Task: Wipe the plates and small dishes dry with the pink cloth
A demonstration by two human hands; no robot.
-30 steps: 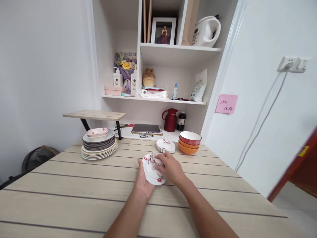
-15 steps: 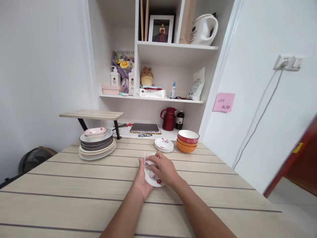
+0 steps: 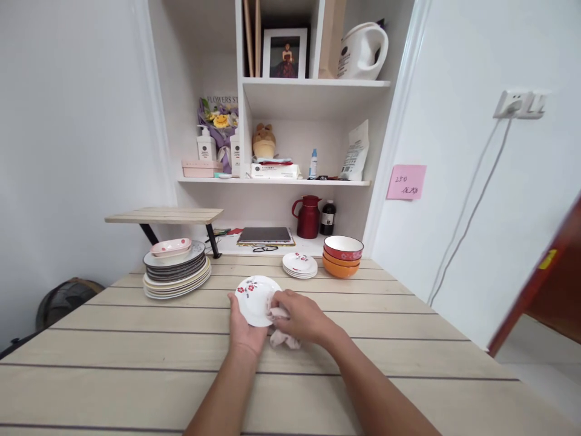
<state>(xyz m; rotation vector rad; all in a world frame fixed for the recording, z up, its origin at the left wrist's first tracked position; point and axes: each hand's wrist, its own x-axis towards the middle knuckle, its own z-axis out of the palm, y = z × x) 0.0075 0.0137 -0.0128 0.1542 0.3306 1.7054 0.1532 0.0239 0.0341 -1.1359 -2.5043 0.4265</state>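
1. Where the lower middle of the frame lies, I see a flowered plate (image 3: 254, 307) held between two bare hands above the wooden table (image 3: 136, 393).
2. The left hand (image 3: 246, 334) grips the plate at its lower left: the thumb rests along the left rim, and the fingers go underneath, out of my sight.
3. The right hand (image 3: 302, 316) pinches a pale crumpled cloth (image 3: 285, 340) at the plate's right edge; a loose part of it hangs below the fingers. How firmly it presses, I can't tell.
4. Just right of centre in the frame, past the hands, sits a short stack of small plates (image 3: 299, 266), the top one bearing red flowers like those on the plate in hand.
5. Near that stack, on its right, are nested bowls (image 3: 342, 260), a red one with a white inside topping the orange.
6. Over at the left of the frame stands a taller pile of large plates (image 3: 177, 281), with a pink-spotted dish (image 3: 170, 246) at the top, beside a low wooden stand (image 3: 163, 215) on black legs.
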